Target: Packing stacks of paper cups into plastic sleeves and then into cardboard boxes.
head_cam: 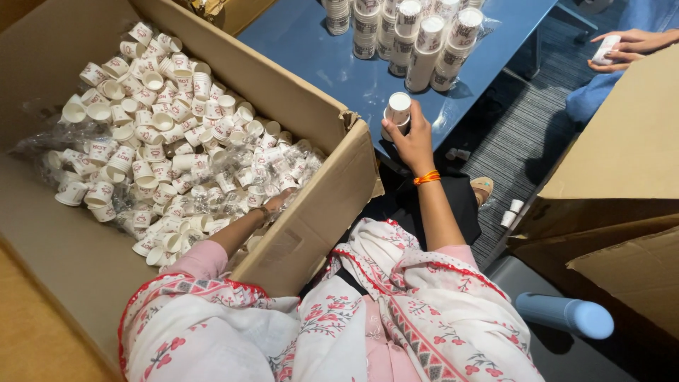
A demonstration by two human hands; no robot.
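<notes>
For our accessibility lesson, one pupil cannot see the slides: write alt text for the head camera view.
A person's left hand reaches into a large cardboard box of loose small paper cups, while the right hand holds a short stack of cups over a blue table bearing taller cup stacks.

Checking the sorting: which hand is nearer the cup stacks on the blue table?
Right. The right hand holds a small stack by the cup stacks; the left hand is down in the cardboard box.
</notes>
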